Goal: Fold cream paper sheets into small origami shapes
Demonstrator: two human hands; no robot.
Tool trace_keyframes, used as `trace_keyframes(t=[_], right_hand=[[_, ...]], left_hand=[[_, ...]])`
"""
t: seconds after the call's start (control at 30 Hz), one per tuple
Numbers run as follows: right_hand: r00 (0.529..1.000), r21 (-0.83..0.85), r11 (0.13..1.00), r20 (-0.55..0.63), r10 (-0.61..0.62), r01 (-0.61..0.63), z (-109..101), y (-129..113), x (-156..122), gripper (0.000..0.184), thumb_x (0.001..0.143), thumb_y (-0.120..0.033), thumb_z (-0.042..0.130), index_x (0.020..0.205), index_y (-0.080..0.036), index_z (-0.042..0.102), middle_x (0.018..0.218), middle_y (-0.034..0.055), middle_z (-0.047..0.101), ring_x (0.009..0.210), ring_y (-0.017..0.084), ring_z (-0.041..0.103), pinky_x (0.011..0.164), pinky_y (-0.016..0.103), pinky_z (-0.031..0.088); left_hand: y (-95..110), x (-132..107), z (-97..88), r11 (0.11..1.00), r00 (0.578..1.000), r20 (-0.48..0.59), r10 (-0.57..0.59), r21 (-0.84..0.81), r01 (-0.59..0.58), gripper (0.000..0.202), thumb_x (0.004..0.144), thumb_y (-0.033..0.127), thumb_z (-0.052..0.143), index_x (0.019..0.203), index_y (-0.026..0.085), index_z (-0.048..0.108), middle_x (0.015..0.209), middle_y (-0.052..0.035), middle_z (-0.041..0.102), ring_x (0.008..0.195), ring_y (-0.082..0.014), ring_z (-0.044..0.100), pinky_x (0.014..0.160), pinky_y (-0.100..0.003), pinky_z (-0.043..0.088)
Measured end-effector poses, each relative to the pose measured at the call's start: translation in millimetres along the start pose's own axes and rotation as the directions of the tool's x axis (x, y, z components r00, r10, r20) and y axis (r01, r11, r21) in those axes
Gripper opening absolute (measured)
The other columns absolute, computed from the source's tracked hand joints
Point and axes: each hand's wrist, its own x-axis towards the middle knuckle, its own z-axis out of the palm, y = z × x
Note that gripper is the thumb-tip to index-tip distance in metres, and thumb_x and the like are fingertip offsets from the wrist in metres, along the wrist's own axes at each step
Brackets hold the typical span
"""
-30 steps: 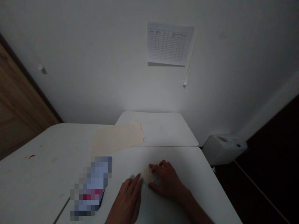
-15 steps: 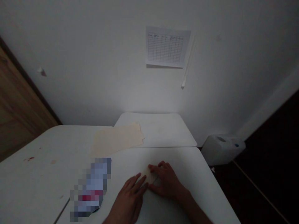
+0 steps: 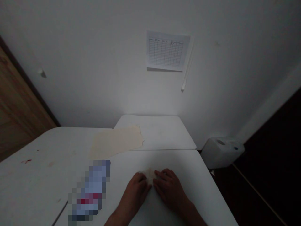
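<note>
This is a plain indoor room, most likely a simple workroom, though it could also be an office or a room in a home. A printed sheet with a ruled table (image 3: 166,53) hangs on the bare pale wall (image 3: 94,62), above a white counter (image 3: 192,185) of rounded, butted sections marked with reddish stains (image 3: 27,161). Wooden panelling (image 3: 18,106) stands at left; a whitish plastic container (image 3: 219,155) sits at right.

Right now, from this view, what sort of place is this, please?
Probably a simple indoor workroom, though I cannot be sure. White tables stand by a pale wall, a printed sheet with a grid hangs there, and a white container sits beside the tables.
</note>
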Motion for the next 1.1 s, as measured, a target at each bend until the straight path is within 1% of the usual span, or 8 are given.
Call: trace_keyframes(t=[0.13, 0.23, 0.43, 0.6, 0.7, 0.83, 0.97, 1.1], right_hand=[[0.991, 0.059, 0.993, -0.074, 0.107, -0.103, 8.5, 0.8, 8.3, 0.008, 0.088, -0.029, 0.062, 0.086, -0.027, 0.07, 0.113, 0.0004, 0.064, 0.105, 0.022, 0.052, 0.095, 0.038, 0.038], [0.978, 0.101, 0.98, -0.102, 0.181, -0.171, 12.7, 3.8, 14.4, 0.007, 0.083, -0.029, 0.069, 0.078, -0.024, 0.07, 0.103, 0.0018, 0.065, 0.099, 0.021, 0.054, 0.093, 0.036, 0.04], [0.953, 0.103, 0.963, -0.15, 0.263, -0.249, 15.4, 13.7, 20.0, 0.012, 0.086, -0.029, 0.065, 0.076, -0.022, 0.067, 0.09, 0.0038, 0.064, 0.092, 0.021, 0.056, 0.089, 0.035, 0.043], [0.916, 0.14, 0.94, -0.219, 0.337, -0.312, 23.4, 19.4, 23.3, 0.015, 0.09, -0.025, 0.056, 0.077, -0.023, 0.063, 0.085, 0.0058, 0.063, 0.088, 0.024, 0.057, 0.082, 0.035, 0.045], [0.907, 0.16, 0.932, -0.224, 0.356, -0.326, 24.1, 17.1, 25.3, 0.015, 0.091, -0.024, 0.054, 0.078, -0.022, 0.062, 0.085, 0.0059, 0.064, 0.086, 0.023, 0.058, 0.082, 0.035, 0.045], [0.919, 0.185, 0.931, -0.186, 0.347, -0.314, 19.4, 6.7, 28.3, 0.016, 0.092, -0.028, 0.053, 0.084, -0.023, 0.066, 0.087, 0.0052, 0.066, 0.087, 0.023, 0.058, 0.083, 0.034, 0.044], [0.931, 0.207, 0.93, -0.141, 0.335, -0.303, 18.5, -1.0, 32.1, 0.008, 0.084, -0.029, 0.063, 0.087, -0.024, 0.069, 0.089, 0.0043, 0.067, 0.092, 0.024, 0.058, 0.087, 0.036, 0.043], [0.923, 0.266, 0.916, -0.161, 0.35, -0.301, 25.0, 1.5, 34.0, 0.009, 0.078, -0.026, 0.068, 0.086, -0.023, 0.068, 0.089, 0.0041, 0.067, 0.091, 0.024, 0.058, 0.087, 0.035, 0.043]], left_hand=[[-3.0, 1.6, -3.5, 0.996, 1.0, 0.011, -0.024, -0.088, 0.024, 0.006, 0.084, 0.018, 0.06, 0.082, 0.02, 0.066, 0.089, -0.0049, 0.061, 0.085, -0.0192, 0.06, 0.076, -0.031, 0.053], [-6.1, 0.5, -3.8, 0.992, 0.999, 0.043, -0.016, -0.124, 0.021, 0.008, 0.085, 0.02, 0.061, 0.091, 0.021, 0.067, 0.094, -0.0054, 0.06, 0.089, -0.02, 0.06, 0.079, -0.032, 0.052], [-9.3, 2.4, -5.2, 0.991, 0.996, 0.093, 0.018, -0.134, -0.005, 0.01, 0.083, 0.018, 0.062, 0.092, 0.021, 0.067, 0.097, -0.0057, 0.058, 0.09, -0.0204, 0.058, 0.08, -0.034, 0.051], [-6.5, -0.2, -7.1, 0.991, 0.997, 0.07, 0.038, -0.131, -0.029, 0.015, 0.084, 0.018, 0.061, 0.097, 0.022, 0.066, 0.099, -0.006, 0.056, 0.093, -0.0213, 0.058, 0.082, -0.035, 0.052], [-3.7, -3.5, -8.9, 0.99, 0.997, 0.066, 0.041, -0.139, -0.031, 0.024, 0.08, 0.021, 0.066, 0.104, 0.022, 0.064, 0.109, -0.0081, 0.055, 0.101, -0.0243, 0.056, 0.089, -0.039, 0.051], [-1.4, -4.3, -11.3, 0.992, 0.998, 0.037, 0.053, -0.113, -0.048, 0.017, 0.087, 0.02, 0.058, 0.102, 0.024, 0.066, 0.123, -0.0091, 0.052, 0.108, -0.0243, 0.054, 0.092, -0.04, 0.05], [-3.4, -2.8, -9.9, 0.996, 0.998, 0.006, 0.065, -0.054, -0.064, 0.021, 0.09, 0.015, 0.052, 0.1, 0.025, 0.067, 0.127, -0.0079, 0.053, 0.118, -0.0255, 0.048, 0.099, -0.043, 0.046], [-9.9, -3.3, -2.6, 0.996, 0.999, -0.017, 0.036, -0.083, -0.037, 0.032, 0.085, 0.014, 0.056, 0.115, 0.025, 0.061, 0.126, -0.0086, 0.056, 0.119, -0.0265, 0.049, 0.101, -0.048, 0.045]])
